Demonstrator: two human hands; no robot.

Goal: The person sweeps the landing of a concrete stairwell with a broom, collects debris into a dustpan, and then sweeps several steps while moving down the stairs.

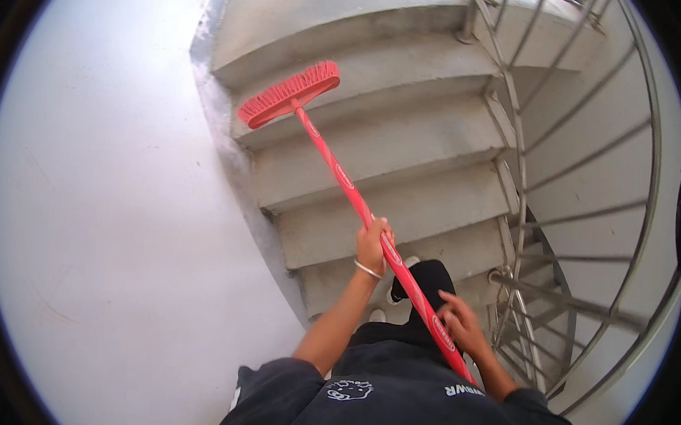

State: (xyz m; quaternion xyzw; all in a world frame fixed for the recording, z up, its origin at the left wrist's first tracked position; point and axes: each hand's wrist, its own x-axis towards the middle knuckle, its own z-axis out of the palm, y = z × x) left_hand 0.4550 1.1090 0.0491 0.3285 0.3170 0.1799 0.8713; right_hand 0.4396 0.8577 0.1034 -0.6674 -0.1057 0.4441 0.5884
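Note:
A red push broom slants across the view, with its bristle head over the upper steps close to the wall. My left hand is wrapped around the middle of its handle, and a pale bangle circles that wrist. Lower down, my right hand is beside the handle with its fingers spread and partly curled; whether a fingertip touches the handle is hard to tell. The handle's lower end passes alongside my dark shirt. Concrete steps rise in front of me.
A white wall borders the stairs on the left. On the right runs a metal railing with several bars, and a lower flight shows beyond it. Up top is a landing. My shoes are on a lower step.

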